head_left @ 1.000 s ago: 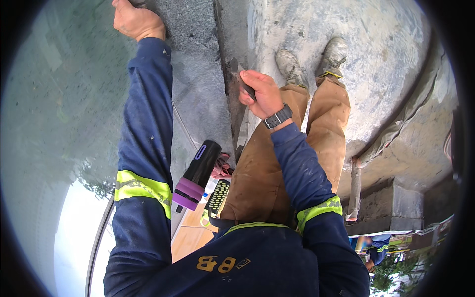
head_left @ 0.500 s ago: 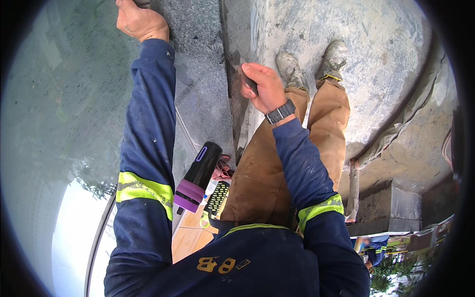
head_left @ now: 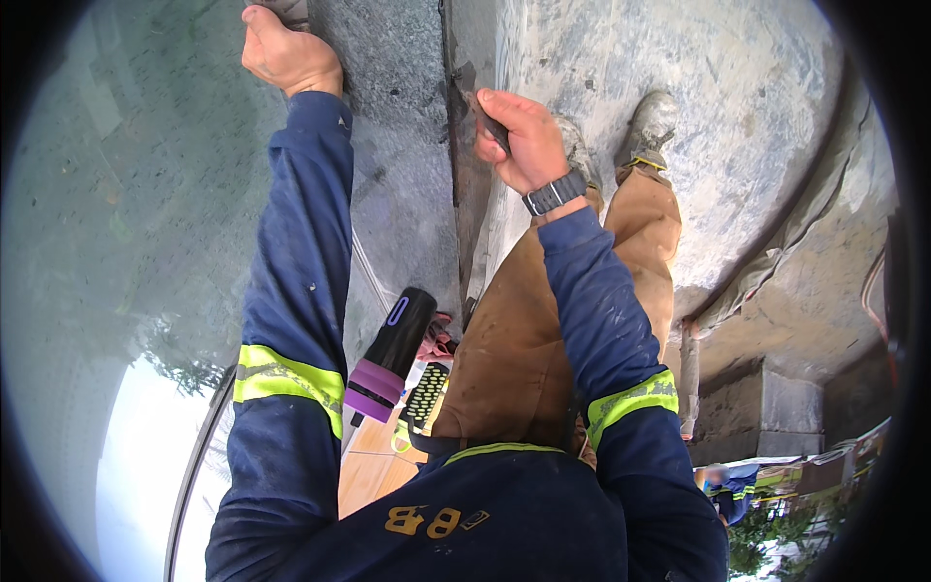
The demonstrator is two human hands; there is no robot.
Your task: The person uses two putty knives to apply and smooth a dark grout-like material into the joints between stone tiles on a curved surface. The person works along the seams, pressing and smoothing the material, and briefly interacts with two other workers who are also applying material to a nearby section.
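Observation:
My right hand (head_left: 514, 136), with a dark watch (head_left: 555, 192) on its wrist, is closed around a thin dark tool (head_left: 482, 107). The tool's tip rests in the dark seam (head_left: 456, 194) between a grey speckled slab (head_left: 398, 175) and the pale concrete floor (head_left: 718, 87). My left hand (head_left: 288, 53) is stretched far out on the slab's top left, fingers curled at its upper edge. Whether it holds anything is hidden. Both sleeves are navy with yellow reflective bands.
A black and purple cylindrical device (head_left: 388, 359) and a yellow-black item (head_left: 425, 396) hang at my waist. My dusty boots (head_left: 650, 126) stand on the concrete. A stone step (head_left: 766, 407) lies lower right; reflective glass (head_left: 107, 252) fills the left.
My right hand has slid farther up along the seam with the tool. My left hand stays at the slab's upper edge.

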